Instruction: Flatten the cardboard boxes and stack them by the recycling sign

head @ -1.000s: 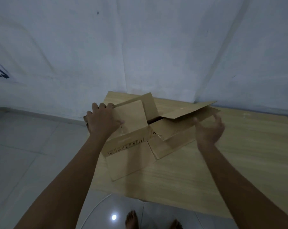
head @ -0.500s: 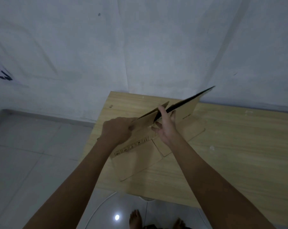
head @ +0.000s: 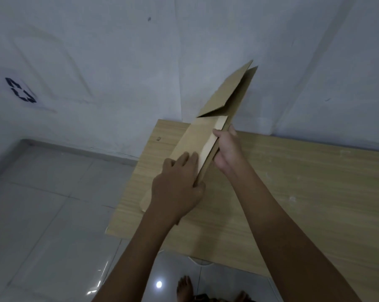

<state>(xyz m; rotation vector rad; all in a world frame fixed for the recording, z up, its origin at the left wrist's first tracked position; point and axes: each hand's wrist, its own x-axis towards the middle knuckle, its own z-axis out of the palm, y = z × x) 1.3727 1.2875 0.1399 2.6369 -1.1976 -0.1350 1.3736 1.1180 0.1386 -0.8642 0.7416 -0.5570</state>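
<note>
A brown cardboard box (head: 225, 99), folded nearly flat, stands on edge and tilts up over the left end of the wooden table (head: 293, 192). My left hand (head: 179, 184) presses flat against its near left face with the thumb hooked around the lower edge. My right hand (head: 226, 149) grips the box's right edge near the middle, thumb on the left face. The box's upper flaps spread slightly apart against the wall. A recycling sign (head: 21, 90) with dark arrows hangs on the wall at the far left.
A white wall rises behind the table. Pale floor tiles (head: 42, 214) spread to the left below the sign. My bare feet (head: 185, 288) show on the floor under the table's near edge.
The open box has been collapsed and lifted off the table onto its edge. Both hands closed in on it. The view has swung left, bringing more of the sign into sight.
</note>
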